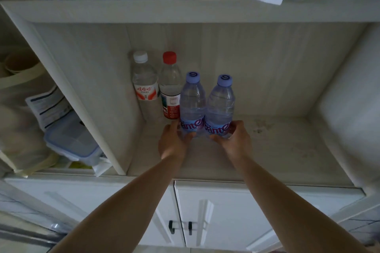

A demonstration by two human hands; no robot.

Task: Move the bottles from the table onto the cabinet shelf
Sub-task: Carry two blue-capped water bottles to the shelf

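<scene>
Two bottles, labels perhaps "ante", upright.

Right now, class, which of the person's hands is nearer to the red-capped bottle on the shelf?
Left. The left hand grips a purple-capped bottle just below and beside the red-capped bottle. The right hand holds the other purple-capped bottle, farther right.

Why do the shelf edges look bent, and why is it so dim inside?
Head view: the wide-angle lens bows the shelf edges; the light is dim and flat, with the upper corners darkest; the left hand and right hand on the two purple-capped bottles look slightly soft; no strong glare.
</scene>
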